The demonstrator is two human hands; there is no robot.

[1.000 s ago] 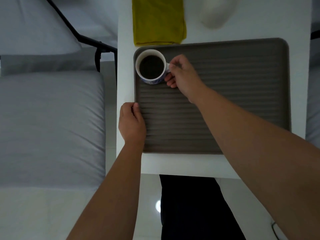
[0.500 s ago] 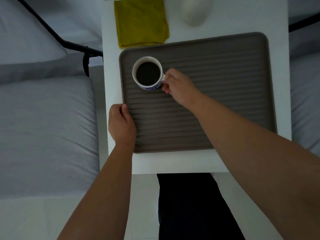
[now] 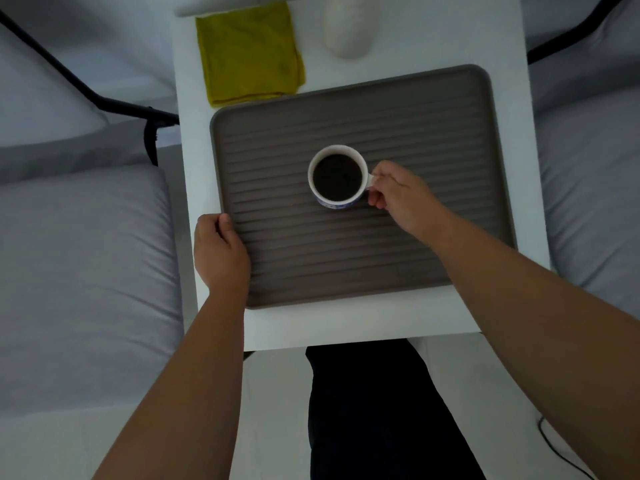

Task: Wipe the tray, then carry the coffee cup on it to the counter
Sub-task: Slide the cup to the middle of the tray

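White tabletop [image 3: 346, 323] carried a ribbed brown plastic tray [image 3: 433, 140], its left rim clasped by the left hand [image 3: 221, 251]. The right hand [image 3: 401, 195] pinched the handle of the full white coffee cup [image 3: 337, 176] standing mid-tray; the folded yellow cloth [image 3: 247, 53] lay aside, so wiping seemed done and carrying remained.

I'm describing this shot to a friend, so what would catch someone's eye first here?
The cup of dark coffee near the middle of the ribbed brown tray, with the right hand pinching its handle. The left hand grips the tray's left edge. A folded yellow cloth lies on the white table behind the tray.
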